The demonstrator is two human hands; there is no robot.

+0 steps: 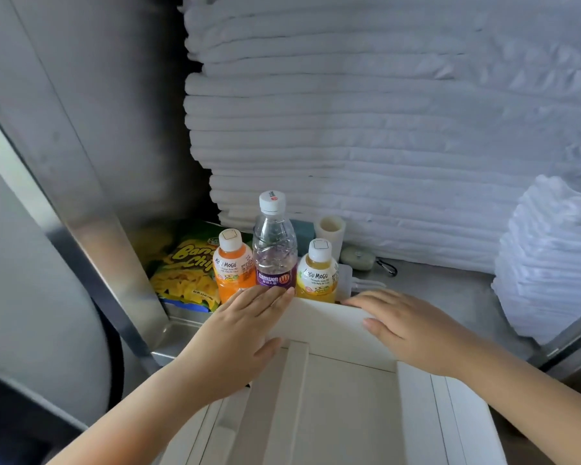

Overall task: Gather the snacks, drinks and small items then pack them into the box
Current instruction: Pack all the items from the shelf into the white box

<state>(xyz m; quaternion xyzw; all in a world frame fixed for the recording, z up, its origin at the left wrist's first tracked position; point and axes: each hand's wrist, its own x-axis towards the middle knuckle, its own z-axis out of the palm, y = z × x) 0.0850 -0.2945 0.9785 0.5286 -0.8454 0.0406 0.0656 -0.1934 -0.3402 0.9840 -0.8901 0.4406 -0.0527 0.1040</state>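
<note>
A white cardboard box (336, 391) lies flat in front of me on the steel counter. My left hand (245, 327) rests flat on its far left flap, fingers straight. My right hand (406, 327) rests flat on the far right of the same flap. Behind the box stand an orange Mogu Mogu bottle (232, 263), a clear water bottle (275, 243) with a purple label, and a yellow Mogu Mogu bottle (317, 271). A green and yellow banana chips bag (178, 263) leans at the left.
A cream cup (330, 229), a pale green case (358, 257) with a black clip, and a white charger (348, 280) with cable sit behind the bottles. Stacked white linens (383, 129) fill the back; a smaller stack (550, 263) stands right. A steel post (114, 256) is left.
</note>
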